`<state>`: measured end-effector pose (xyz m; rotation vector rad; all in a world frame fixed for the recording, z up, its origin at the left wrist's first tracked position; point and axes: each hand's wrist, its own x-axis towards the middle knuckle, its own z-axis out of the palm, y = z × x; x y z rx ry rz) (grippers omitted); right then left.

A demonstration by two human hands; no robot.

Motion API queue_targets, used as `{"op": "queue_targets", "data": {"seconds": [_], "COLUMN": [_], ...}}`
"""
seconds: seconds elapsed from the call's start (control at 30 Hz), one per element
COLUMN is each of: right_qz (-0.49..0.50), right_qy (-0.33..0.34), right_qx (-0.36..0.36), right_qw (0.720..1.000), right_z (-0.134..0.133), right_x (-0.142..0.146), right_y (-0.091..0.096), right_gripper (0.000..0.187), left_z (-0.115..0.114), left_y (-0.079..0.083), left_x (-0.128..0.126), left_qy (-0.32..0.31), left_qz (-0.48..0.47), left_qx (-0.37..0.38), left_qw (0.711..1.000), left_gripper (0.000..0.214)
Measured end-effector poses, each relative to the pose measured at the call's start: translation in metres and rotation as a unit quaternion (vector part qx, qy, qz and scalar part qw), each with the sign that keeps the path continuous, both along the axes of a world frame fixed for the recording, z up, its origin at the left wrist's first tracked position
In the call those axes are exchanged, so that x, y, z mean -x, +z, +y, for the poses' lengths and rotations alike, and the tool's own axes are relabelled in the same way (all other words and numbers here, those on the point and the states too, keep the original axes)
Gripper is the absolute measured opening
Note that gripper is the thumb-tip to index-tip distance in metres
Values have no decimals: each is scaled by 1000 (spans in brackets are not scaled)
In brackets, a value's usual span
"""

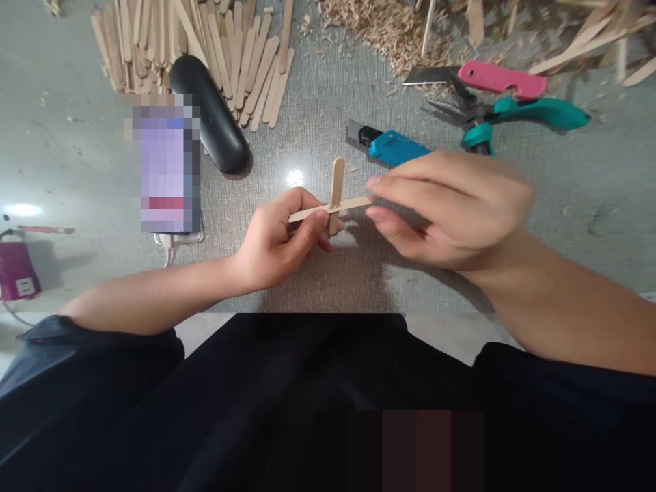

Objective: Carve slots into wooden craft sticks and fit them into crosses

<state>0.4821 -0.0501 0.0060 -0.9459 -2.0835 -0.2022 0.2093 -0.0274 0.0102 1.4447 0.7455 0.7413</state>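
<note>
My left hand (279,236) pinches two wooden craft sticks set across each other, thumb on top near the crossing. One craft stick (353,204) runs sideways, and the upright craft stick (337,179) passes through or against it; how they join is too small to tell. At the sideways stick's right tip is my right hand (451,208), slightly blurred, its thumb and forefinger apart above and below the tip. No firm contact shows there. Just behind that hand lies a blue utility knife (397,147) with its blade out, partly covered by the fingers.
Loose craft sticks (236,61) are heaped at the back left, beside a black case (210,113) and a blurred-out phone (162,171). Wood shavings (379,31), a pink-handled knife (505,78) with bare blade and green-handled cutters (543,113) lie back right. The grey table (318,287) ends near my body.
</note>
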Motion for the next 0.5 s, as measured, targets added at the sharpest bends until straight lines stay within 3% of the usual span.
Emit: {"op": "queue_targets", "data": {"seconds": [0.1, 0.27, 0.5], "right_qz": [-43, -175, -197], "right_qy": [-75, -241, -261], "right_qx": [7, 192, 358], "right_qw": [996, 935, 874], "right_z": [5, 7, 9], "right_x": [-13, -22, -19], "right_y": [3, 14, 13], "right_gripper": [22, 48, 46], "left_z": [-1, -2, -1], "left_y": [-3, -6, -8], "left_x": [-2, -4, -6], "left_qy": [25, 55, 77], "left_qz": [-15, -23, -29], "left_qx": [5, 4, -29], "left_qw": [1000, 998, 996], "left_gripper": [44, 41, 42]}}
